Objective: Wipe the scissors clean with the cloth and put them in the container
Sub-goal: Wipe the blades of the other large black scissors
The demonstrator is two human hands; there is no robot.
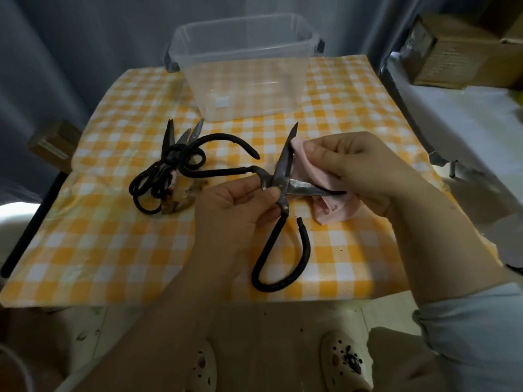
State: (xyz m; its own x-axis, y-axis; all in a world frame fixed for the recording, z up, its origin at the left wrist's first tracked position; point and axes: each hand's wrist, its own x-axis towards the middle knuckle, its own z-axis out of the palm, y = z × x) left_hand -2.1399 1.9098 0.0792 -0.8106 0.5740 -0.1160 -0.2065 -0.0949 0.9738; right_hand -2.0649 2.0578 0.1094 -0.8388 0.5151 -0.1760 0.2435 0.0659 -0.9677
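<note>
Over the yellow-checked tabletop [113,250], near its front edge: the large black-handled scissors [284,165], held clear of the surface with the blades spread wide. One blade points up and away; the other lies off to the right.

Pose of the left hand [235,205]: palm turned inward, its fingers [267,192] pinching the scissors at the pivot, where blades meet handles. One handle loop hangs toward the person, the other arcs away to the left.

Pose of the right hand [353,165]: wrist raised, its fingers [325,154] curled round the pink cloth [331,213], which is pressed against the upright blade. The loose remainder of the cloth drapes below the hand, under the second blade.

Stage of task, as judged: wiping is under way on this pair; whether the second blade is clean cannot be told. A heap of other scissors [161,176] lies on the tabletop to the left, well apart from both hands, apparently awaiting the cloth. At the far edge, the clear plastic container [254,89] stands upright with its lid off, and no scissors show through its walls.

Remaining, by this reading: finish this pair, place it in the container, then treat the heap.
</note>
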